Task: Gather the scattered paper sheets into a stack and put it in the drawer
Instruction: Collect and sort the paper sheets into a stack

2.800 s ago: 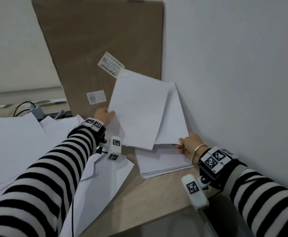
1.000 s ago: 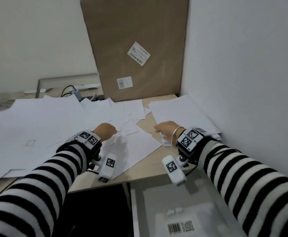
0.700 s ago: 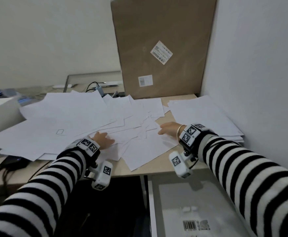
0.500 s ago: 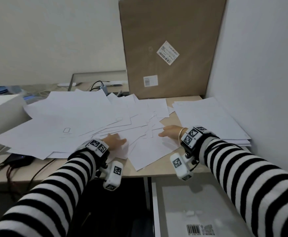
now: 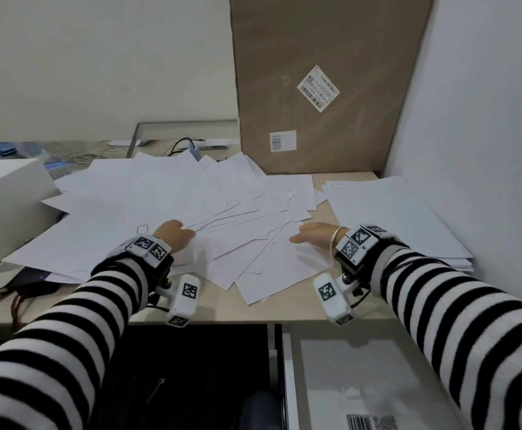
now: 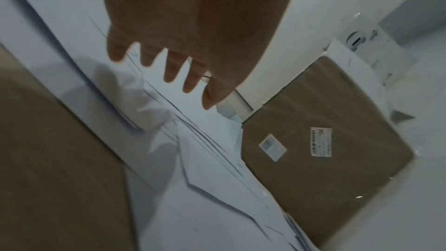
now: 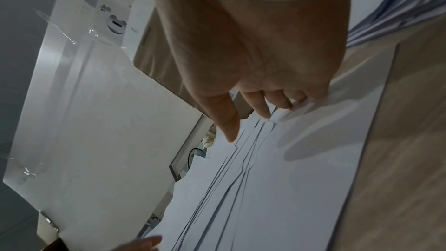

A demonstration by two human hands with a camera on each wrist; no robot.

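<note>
Many white paper sheets (image 5: 166, 206) lie fanned and overlapping across the middle and left of the desk. A squared-up stack of sheets (image 5: 390, 218) sits at the right, against the wall. My left hand (image 5: 177, 234) rests on the scattered sheets, its fingers (image 6: 169, 68) spread and straight in the left wrist view. My right hand (image 5: 306, 237) lies flat on the nearest sheets, its fingertips (image 7: 263, 108) touching paper and its thumb stretched out. Neither hand holds anything. Below the desk's front edge at the right is a grey surface (image 5: 362, 377) with a barcode label; I cannot tell whether it is the drawer.
A tall cardboard box (image 5: 315, 88) stands upright at the back of the desk. At the left edge sits a white box (image 5: 5, 197), with a black device and cables (image 5: 33, 279) in front of it. The wall (image 5: 486, 150) closes off the right side.
Both hands held sheets upright over the right stack, then let them go. They have since moved left onto the scattered sheets, and their fingers have stretched out flat.
</note>
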